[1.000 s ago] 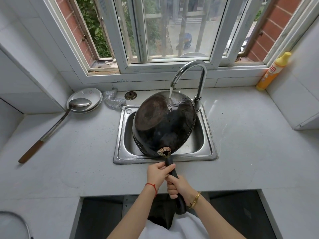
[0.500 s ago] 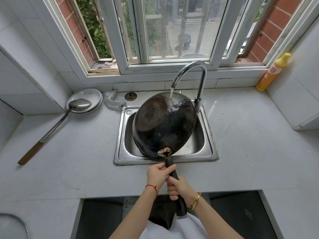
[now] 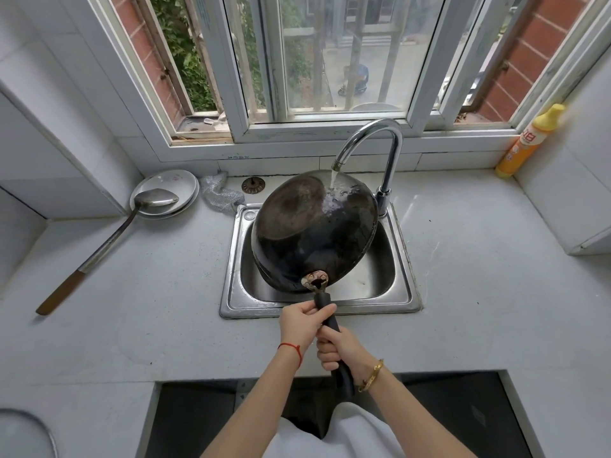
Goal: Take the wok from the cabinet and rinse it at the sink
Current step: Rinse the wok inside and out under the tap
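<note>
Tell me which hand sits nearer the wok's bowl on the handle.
Left. The left hand grips the handle at its top, just below the bowl of the wok. The right hand grips lower down, toward the person's body.

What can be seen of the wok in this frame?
The round, dark blackened metal wok is held upside down and tilted over the stainless steel sink, its browned underside facing the camera. Water from the curved chrome faucet falls on its upper right part, which looks wet. A worn metal bracket joins its black handle, gripped by the left hand and, lower down, the right hand.
</note>
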Tool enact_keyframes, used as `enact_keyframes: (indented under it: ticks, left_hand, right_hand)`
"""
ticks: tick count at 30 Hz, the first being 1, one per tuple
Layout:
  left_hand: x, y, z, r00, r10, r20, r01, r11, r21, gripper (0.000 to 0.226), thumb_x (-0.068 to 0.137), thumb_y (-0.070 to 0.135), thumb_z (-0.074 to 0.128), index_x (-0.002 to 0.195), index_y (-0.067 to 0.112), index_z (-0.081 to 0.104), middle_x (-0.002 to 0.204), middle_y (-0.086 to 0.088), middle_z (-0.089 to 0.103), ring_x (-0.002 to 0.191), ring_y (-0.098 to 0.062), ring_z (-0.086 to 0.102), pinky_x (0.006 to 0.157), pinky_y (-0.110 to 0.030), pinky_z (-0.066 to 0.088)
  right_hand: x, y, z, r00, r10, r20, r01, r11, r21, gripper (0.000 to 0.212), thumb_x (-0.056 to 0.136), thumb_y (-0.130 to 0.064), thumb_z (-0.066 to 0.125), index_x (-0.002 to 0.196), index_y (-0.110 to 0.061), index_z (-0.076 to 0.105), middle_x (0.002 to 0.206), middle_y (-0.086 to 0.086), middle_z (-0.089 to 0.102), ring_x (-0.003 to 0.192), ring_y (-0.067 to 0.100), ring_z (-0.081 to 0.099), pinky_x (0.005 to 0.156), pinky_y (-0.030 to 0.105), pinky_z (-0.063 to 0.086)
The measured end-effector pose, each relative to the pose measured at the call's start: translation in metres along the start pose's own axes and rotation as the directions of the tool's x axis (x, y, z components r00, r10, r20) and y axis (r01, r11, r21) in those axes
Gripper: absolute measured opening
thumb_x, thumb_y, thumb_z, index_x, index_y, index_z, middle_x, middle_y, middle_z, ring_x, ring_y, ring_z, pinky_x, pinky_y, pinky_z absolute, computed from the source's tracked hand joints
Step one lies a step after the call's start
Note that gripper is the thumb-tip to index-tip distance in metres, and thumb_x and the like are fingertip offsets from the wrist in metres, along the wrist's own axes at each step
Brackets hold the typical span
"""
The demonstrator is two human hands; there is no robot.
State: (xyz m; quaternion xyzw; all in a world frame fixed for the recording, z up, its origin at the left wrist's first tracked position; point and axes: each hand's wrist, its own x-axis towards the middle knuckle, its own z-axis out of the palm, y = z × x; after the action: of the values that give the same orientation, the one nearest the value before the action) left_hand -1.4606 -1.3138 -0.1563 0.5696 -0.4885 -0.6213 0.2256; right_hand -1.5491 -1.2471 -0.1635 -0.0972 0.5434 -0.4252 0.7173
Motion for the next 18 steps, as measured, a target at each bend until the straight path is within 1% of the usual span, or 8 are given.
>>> enact_keyframes:
  ticks: [3,7,10,14,18]
  left_hand:
    - [0.004,0.005,-0.001,1.000,0.007,-0.003,-0.007,1.000,-0.007,0.028,0.076,0.027,0.081,0.099,0.013,0.077,0.088,-0.001,0.078,0.086,-0.013,0.072,0.070,-0.020,0.055]
    - [0.007,0.008,-0.004,1.000,0.016,0.007,-0.016,1.000,-0.016,0.021,0.076,0.027,0.081,0.089,0.011,0.078,0.078,-0.001,0.077,0.075,-0.009,0.070,0.066,-0.020,0.053]
    - [0.009,0.009,-0.006,1.000,0.015,0.009,-0.014,0.999,-0.036,0.023,0.076,0.025,0.081,0.090,0.007,0.077,0.072,0.001,0.075,0.070,-0.006,0.068,0.064,-0.018,0.051]
    - [0.011,0.009,-0.006,1.000,0.012,0.014,-0.011,0.999,-0.041,0.026,0.076,0.027,0.081,0.094,0.009,0.077,0.080,-0.002,0.077,0.077,-0.011,0.071,0.068,-0.021,0.054]
    - [0.009,0.009,-0.007,1.000,0.014,0.023,-0.013,0.998,-0.055,0.025,0.076,0.025,0.081,0.095,0.009,0.077,0.080,-0.003,0.077,0.078,-0.011,0.071,0.068,-0.020,0.054]
  right_hand:
    - [0.005,-0.004,0.002,1.000,0.005,0.004,-0.005,1.000,0.003,0.044,0.096,-0.020,0.054,0.053,-0.019,0.045,0.046,-0.004,0.034,0.035,0.007,0.031,0.035,0.017,0.029]
    - [0.008,-0.009,0.004,1.000,0.000,0.006,0.000,1.000,-0.005,0.043,0.096,-0.021,0.054,0.054,-0.019,0.044,0.046,-0.004,0.035,0.035,0.007,0.032,0.035,0.017,0.029]
    - [0.008,-0.012,0.006,1.000,-0.006,-0.001,0.006,0.999,-0.038,0.044,0.096,-0.021,0.054,0.053,-0.019,0.044,0.045,-0.005,0.035,0.035,0.007,0.032,0.034,0.017,0.030]
    - [0.008,-0.015,0.006,1.000,-0.008,-0.007,0.008,0.998,-0.061,0.043,0.096,-0.022,0.055,0.054,-0.019,0.045,0.046,-0.004,0.036,0.035,0.008,0.033,0.035,0.017,0.031]
    - [0.008,-0.013,0.007,1.000,-0.008,-0.013,0.007,0.998,-0.058,0.044,0.096,-0.022,0.055,0.054,-0.019,0.043,0.046,-0.004,0.036,0.036,0.008,0.032,0.035,0.017,0.031]
